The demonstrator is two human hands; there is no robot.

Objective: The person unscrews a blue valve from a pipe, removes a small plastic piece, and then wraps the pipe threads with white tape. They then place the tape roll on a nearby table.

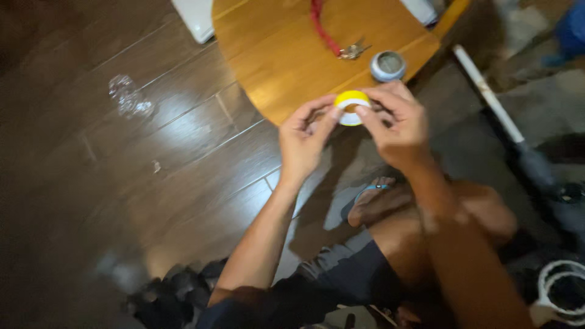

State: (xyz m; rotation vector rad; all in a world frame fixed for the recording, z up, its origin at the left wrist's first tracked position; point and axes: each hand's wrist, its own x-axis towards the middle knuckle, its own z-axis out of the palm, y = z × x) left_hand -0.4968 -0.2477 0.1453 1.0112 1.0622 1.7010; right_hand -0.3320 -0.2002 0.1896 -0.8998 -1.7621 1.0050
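Both hands, left hand [304, 143] and right hand [393, 125], pinch a yellow-and-white tape roll [351, 107].

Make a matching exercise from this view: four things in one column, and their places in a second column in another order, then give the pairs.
Things:
1. yellow and white roll
2. keys on a red strap
3. small round tin
4. crumpled clear plastic

Places:
A. on the dark wooden floor, left of the table
B. held between the left hand and the right hand
C. near the round table edge, right of the keys
D. on the table top, beyond the hands

Pairs: 1-B, 2-D, 3-C, 4-A
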